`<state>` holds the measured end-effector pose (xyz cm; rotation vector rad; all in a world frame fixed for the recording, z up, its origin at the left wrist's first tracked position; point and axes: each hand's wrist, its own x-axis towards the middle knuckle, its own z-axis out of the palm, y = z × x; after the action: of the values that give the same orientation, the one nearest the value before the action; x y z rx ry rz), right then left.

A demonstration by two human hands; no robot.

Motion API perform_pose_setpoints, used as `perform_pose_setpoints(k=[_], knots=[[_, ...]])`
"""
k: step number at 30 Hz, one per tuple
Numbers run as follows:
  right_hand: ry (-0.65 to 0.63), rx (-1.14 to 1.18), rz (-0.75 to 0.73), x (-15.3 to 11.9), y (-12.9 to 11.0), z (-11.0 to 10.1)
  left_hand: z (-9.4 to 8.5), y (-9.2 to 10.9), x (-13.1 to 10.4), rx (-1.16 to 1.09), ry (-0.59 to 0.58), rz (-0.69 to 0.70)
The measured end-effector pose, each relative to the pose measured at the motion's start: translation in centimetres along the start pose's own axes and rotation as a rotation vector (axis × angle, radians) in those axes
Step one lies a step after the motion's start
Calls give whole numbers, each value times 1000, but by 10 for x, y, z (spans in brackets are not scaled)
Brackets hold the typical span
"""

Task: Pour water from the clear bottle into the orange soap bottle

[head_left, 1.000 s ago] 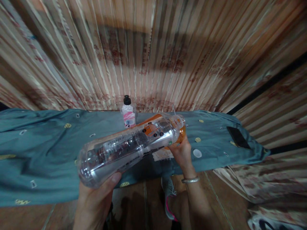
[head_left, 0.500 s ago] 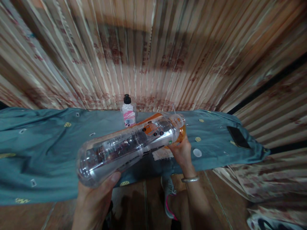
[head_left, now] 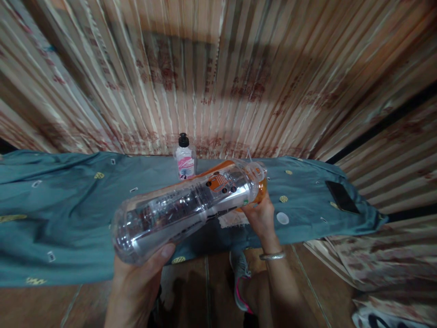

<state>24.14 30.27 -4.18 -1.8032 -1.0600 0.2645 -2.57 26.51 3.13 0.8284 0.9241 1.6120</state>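
Around the bottle [head_left: 184, 207] curls a wide left grip [head_left: 143, 273].

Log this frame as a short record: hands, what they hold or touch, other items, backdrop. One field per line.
Left hand: holding the clear bottle near its base
Clear bottle: slanted, neck toward the right, printed label
Right hand: at the orange container, fingers partly hidden
Orange container: mostly behind the clear bottle; contents unclear
Small bottle: upright on the cloth, black cap, pink label
White disc: on the cloth, right of the right hand
Phone: on the cloth, far right
Backdrop: patterned curtain
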Motion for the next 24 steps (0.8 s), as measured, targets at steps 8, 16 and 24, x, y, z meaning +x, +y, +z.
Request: perform_pose_setpoints(k=[8,16,24], knots=[[-26,12,50,1,-4,0,1,3,0,22,15,-13],[-20,48,-2,-1,-3,1,7,5,-6,0,50,-44],[12,15,-29,-1,3,4,3,3,-2,9,27,0]])
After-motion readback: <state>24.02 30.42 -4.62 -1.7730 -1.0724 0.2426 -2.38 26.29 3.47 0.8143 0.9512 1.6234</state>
